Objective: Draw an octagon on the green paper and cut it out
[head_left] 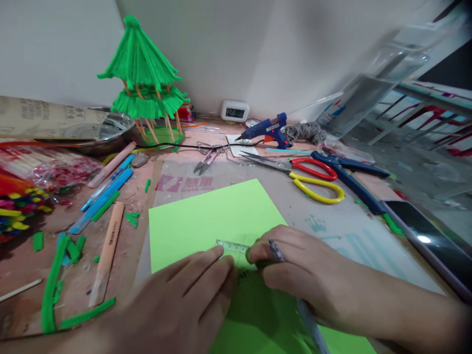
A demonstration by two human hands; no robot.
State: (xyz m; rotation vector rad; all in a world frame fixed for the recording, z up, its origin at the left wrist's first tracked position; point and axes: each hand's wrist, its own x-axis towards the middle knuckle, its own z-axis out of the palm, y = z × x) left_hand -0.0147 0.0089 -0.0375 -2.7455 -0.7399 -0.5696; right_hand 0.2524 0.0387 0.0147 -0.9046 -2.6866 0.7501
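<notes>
A light green sheet of paper [214, 216] lies on the table in front of me. A small clear ruler [233, 247] rests on it. My left hand [184, 300] presses flat on the ruler's near side, fingers together. My right hand [306, 275] holds a pen [275, 250] with its tip down by the ruler's right end; the pen's barrel runs back under my wrist.
Red-and-yellow scissors [313, 179], blue pliers [350, 179], a blue glue gun [267, 130], small snips [204, 163] and a phone [431, 241] lie beyond and right. A green pagoda model [142, 78], metal bowl [96, 130], craft knives [108, 241] and green scraps [49, 290] sit left.
</notes>
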